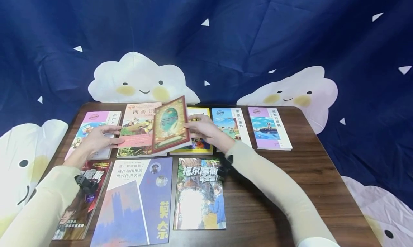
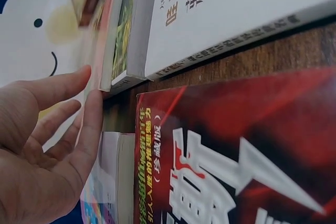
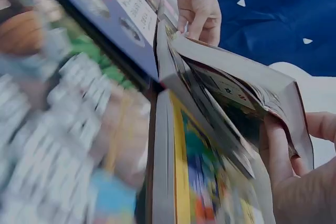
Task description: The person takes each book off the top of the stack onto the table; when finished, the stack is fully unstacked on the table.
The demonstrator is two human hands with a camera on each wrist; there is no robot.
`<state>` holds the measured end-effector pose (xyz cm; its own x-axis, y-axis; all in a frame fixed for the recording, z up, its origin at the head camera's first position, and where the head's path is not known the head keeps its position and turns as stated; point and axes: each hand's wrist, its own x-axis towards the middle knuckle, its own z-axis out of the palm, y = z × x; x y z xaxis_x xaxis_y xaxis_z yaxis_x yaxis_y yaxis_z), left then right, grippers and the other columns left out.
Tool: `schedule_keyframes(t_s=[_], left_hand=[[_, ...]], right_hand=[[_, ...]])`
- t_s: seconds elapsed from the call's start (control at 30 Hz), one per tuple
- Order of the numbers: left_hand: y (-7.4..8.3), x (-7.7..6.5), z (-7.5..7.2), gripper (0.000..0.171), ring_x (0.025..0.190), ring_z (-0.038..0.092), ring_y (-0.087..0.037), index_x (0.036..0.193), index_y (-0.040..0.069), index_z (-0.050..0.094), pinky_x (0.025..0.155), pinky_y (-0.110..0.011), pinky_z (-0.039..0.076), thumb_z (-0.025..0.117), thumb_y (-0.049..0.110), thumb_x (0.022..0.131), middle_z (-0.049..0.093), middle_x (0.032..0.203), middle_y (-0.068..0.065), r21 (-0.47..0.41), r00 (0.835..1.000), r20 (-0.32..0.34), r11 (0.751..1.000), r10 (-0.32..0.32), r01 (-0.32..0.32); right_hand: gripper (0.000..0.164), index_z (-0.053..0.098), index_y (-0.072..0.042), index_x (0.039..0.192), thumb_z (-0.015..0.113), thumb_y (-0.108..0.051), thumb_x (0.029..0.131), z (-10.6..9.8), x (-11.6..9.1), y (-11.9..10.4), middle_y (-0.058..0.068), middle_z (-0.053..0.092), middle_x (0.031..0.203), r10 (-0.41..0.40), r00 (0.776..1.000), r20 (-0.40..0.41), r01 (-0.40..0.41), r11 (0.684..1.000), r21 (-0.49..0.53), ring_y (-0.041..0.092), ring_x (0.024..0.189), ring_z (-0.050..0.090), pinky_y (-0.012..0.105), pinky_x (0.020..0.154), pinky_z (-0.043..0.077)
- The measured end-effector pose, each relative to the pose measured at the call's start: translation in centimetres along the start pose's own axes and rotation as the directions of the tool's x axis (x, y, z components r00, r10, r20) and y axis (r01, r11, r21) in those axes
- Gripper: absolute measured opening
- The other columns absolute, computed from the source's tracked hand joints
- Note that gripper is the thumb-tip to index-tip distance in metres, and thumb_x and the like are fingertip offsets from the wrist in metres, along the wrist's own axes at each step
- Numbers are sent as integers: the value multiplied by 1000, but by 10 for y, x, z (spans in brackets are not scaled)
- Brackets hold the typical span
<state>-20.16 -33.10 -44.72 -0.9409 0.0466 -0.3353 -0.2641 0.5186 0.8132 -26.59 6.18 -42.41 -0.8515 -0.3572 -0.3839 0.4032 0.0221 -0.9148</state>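
My right hand [image 1: 206, 127] grips the right edge of a book with a red-brown border and a green oval [image 1: 170, 123], its fingers curled round the pages' side. That book is tilted, its left part overlapping a pink-covered book [image 1: 137, 123]. With fingers fairly straight, my left hand [image 1: 98, 141] has its fingertips right at the pink book's left edge. Below the pink cover, a leafy green book cover [image 2: 124, 30] shows. Partly hidden under the right hand and the tilted book lies a yellow-edged book [image 3: 181, 145].
Several books lie in rows on the dark wooden table [image 1: 309, 189]: a lilac-topped one [image 1: 103, 116] at far left, two blue-pictured ones [image 1: 229, 123] [image 1: 267, 128] at right. Nearer are a red-black book [image 1: 77, 207], a large blue-purple book [image 1: 135, 204] and a glossy comic-style book [image 1: 200, 196].
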Motion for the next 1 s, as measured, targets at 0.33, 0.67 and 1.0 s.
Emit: schedule_keyframes(t_s=[0.33, 0.67, 1.0], left_hand=[[1, 1, -1, 74, 96, 67, 0, 160, -3, 38, 92, -27, 66, 75, 13, 98, 44, 156, -34, 22, 1000, -20, 1000, 16, -16], [0, 3, 4, 72, 92, 69, 1, 159, -3, 39, 91, -29, 67, 74, 11, 99, 45, 155, -33, 11, 1000, -28, 1000, 2, -2], [3, 0, 4, 74, 89, 66, 6, 159, -3, 39, 91, -26, 66, 76, 11, 97, 42, 158, -35, 14, 1000, -29, 1000, -1, 1]], right_hand=[[30, 55, -12, 125, 63, 2, 99, -93, -75, 8, -3, 77, 92, -56, 997, 46, 53, 996, 69, 11, 83, 76, 30, 76, 67], [24, 58, -17, 122, 58, -1, 104, -172, -170, 46, -6, 77, 103, -69, 996, 63, 65, 996, 65, 10, 88, 76, 29, 78, 67], [33, 58, -16, 130, 46, 5, 107, -205, -232, 91, -5, 77, 115, -116, 947, 299, 92, 991, 93, 12, 101, 76, 32, 84, 68]])
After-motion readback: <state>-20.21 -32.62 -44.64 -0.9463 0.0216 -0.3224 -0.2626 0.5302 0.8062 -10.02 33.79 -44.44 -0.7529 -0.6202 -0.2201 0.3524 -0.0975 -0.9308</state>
